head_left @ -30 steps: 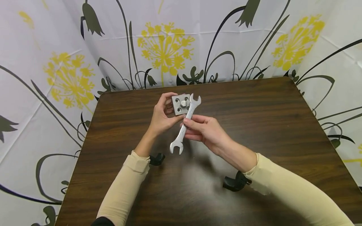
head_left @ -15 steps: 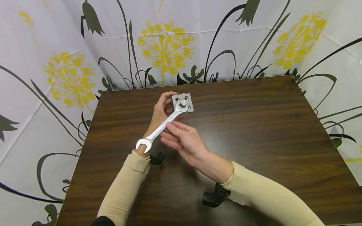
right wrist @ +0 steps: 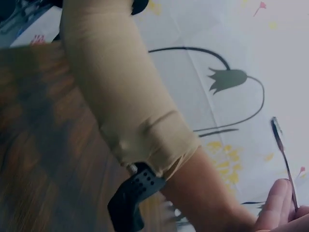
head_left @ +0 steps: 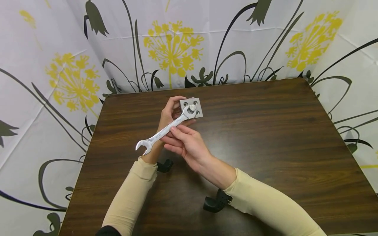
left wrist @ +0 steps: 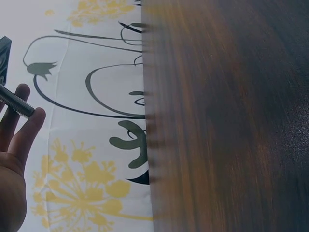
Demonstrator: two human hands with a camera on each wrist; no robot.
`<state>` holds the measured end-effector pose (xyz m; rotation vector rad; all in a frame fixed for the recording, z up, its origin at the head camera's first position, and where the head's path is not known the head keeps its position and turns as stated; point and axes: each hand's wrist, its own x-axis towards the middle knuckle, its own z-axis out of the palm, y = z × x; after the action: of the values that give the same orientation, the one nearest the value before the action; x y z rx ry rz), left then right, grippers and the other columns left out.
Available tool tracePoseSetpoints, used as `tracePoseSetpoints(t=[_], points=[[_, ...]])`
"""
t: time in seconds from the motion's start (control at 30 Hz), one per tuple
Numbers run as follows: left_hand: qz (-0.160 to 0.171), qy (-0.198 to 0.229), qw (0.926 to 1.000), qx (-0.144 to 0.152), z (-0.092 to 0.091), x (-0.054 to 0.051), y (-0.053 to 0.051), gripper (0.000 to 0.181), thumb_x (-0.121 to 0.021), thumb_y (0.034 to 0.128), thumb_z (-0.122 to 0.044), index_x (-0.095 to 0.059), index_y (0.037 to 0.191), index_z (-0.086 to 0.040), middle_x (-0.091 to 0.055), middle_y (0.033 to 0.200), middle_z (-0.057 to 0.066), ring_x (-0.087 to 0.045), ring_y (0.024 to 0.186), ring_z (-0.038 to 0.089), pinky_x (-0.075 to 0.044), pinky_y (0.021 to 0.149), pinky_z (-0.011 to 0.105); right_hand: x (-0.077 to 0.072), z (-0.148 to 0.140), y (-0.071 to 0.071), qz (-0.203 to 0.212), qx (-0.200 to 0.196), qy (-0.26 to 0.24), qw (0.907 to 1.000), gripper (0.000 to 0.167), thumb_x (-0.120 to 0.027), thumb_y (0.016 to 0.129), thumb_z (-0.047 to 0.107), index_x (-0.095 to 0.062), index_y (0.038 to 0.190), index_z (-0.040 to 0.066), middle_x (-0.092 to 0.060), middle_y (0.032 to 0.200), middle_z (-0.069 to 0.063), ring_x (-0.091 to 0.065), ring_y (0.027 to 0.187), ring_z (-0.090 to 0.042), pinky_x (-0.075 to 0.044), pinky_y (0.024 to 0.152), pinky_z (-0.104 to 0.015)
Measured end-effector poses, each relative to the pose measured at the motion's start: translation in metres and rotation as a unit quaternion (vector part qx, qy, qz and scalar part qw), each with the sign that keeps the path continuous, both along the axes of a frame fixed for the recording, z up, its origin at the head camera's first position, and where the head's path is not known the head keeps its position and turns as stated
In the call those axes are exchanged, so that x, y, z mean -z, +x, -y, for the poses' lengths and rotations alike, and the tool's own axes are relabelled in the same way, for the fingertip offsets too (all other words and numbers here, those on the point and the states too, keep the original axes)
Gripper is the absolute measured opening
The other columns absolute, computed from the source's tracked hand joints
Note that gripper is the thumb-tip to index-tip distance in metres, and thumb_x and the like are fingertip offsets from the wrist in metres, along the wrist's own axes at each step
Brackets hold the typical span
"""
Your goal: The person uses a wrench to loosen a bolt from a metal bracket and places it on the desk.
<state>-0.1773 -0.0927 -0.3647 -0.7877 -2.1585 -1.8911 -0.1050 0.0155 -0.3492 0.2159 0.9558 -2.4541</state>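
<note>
A square metal plate [head_left: 189, 102] with holes near its corners is held by my left hand [head_left: 167, 119] above the table. The hexagonal head of a bolt [head_left: 192, 107] stands out from the plate's middle. In the left wrist view the bolt's threaded shank [left wrist: 17, 101] juts out behind the plate, close to a fingertip. My right hand [head_left: 192, 147] pinches a double open-end wrench [head_left: 164, 131] near mid-shaft. One wrench end sits at the bolt head; the other points down-left over the left wrist. In the right wrist view the wrench [right wrist: 286, 162] appears edge-on beside the fingers [right wrist: 275, 205].
Beneath both hands lies a dark wood-grain table [head_left: 265, 137]. A white curtain [head_left: 224, 39] with yellow and grey flowers hangs behind the table and at its sides. Black camera mounts [head_left: 217, 201] stick out from under both wrists.
The wrench's upper end has moved from beside the plate onto the bolt head. Its lower end and my right hand have swung down-left. My left hand stays nearly still with the plate.
</note>
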Motion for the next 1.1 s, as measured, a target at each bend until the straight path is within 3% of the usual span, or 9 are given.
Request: tracePoseSetpoints(t=[0.17, 0.37, 0.63, 0.7, 0.93, 1.1], points=[[0.011, 0.01, 0.9999, 0.003, 0.002, 0.005, -0.003, 0.069, -0.079, 0.0688, 0.019, -0.043, 0.127, 0.012, -0.065, 0.115, 0.025, -0.068, 0.093, 0.015, -0.057, 0.079, 0.033, 0.008, -0.007, -0.003, -0.019, 0.004, 0.057, 0.9982, 0.032, -0.056, 0.1, 0.01, -0.059, 0.13, -0.002, -0.071, 0.091, -0.005, -0.071, 0.079, -0.014, -0.059, 0.067, -0.029], [0.012, 0.012, 0.9998, 0.01, 0.006, 0.009, -0.006, 0.07, -0.08, 0.0698, 0.016, -0.043, 0.129, 0.01, -0.066, 0.114, 0.022, -0.068, 0.094, 0.02, -0.057, 0.079, 0.039, 0.014, -0.016, -0.005, -0.041, -0.003, 0.091, 0.995, 0.034, -0.058, 0.1, 0.013, -0.06, 0.13, -0.001, -0.071, 0.09, -0.004, -0.07, 0.074, -0.013, -0.058, 0.063, -0.028], [-0.014, 0.017, 0.9997, 0.014, 0.008, 0.011, -0.009, 0.069, -0.078, 0.0679, 0.018, -0.042, 0.126, 0.013, -0.065, 0.112, 0.026, -0.067, 0.092, 0.018, -0.058, 0.077, 0.039, 0.022, -0.038, -0.011, -0.072, -0.03, 0.164, 0.9834, 0.031, -0.058, 0.099, 0.01, -0.06, 0.125, -0.007, -0.073, 0.096, -0.017, -0.07, 0.073, -0.014, -0.058, 0.061, -0.028], [-0.016, 0.018, 0.9996, 0.013, 0.008, 0.011, -0.01, 0.067, -0.075, 0.0682, 0.021, -0.042, 0.126, 0.013, -0.065, 0.113, 0.027, -0.066, 0.093, 0.018, -0.058, 0.077, 0.039, 0.024, -0.046, -0.014, -0.089, -0.04, 0.195, 0.976, 0.03, -0.059, 0.099, 0.011, -0.062, 0.122, -0.008, -0.073, 0.093, -0.016, -0.069, 0.072, -0.014, -0.058, 0.062, -0.028], [-0.02, 0.031, 0.9993, -0.003, 0.015, 0.035, -0.025, 0.071, -0.078, 0.0684, 0.018, -0.045, 0.13, 0.003, -0.067, 0.114, 0.015, -0.067, 0.095, 0.021, -0.058, 0.074, 0.034, 0.023, -0.072, -0.031, -0.144, -0.069, 0.296, 0.9417, 0.028, -0.065, 0.096, 0.013, -0.067, 0.115, -0.007, -0.073, 0.086, -0.016, -0.066, 0.067, -0.015, -0.058, 0.061, -0.032], [-0.005, 0.024, 0.9995, -0.022, 0.015, 0.026, -0.018, 0.072, -0.08, 0.0675, 0.018, -0.044, 0.13, 0.007, -0.067, 0.112, 0.02, -0.066, 0.091, 0.018, -0.057, 0.073, 0.033, 0.018, -0.09, -0.045, -0.198, -0.092, 0.376, 0.9006, 0.025, -0.068, 0.094, 0.017, -0.071, 0.11, -0.002, -0.073, 0.086, -0.017, -0.07, 0.075, -0.026, -0.058, 0.061, -0.033]])
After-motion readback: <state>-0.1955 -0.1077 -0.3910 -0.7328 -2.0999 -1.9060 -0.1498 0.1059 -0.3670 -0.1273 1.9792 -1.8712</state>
